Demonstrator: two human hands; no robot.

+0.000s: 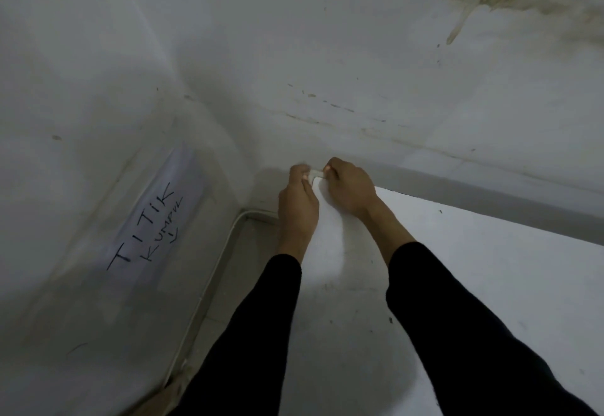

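A large white board lies flat in front of me, its far left corner near the wall corner. Both my hands reach to that corner. My left hand and my right hand pinch a small pale strip, perhaps tape, stretched between their fingertips just above the board's corner. The strip is blurred and partly hidden by the fingers. Black sleeves cover both forearms.
A white wall with brown stains stands behind the board. On the left wall hangs a sheet with handwritten letters. A thin white cable conduit runs along the floor by the left wall.
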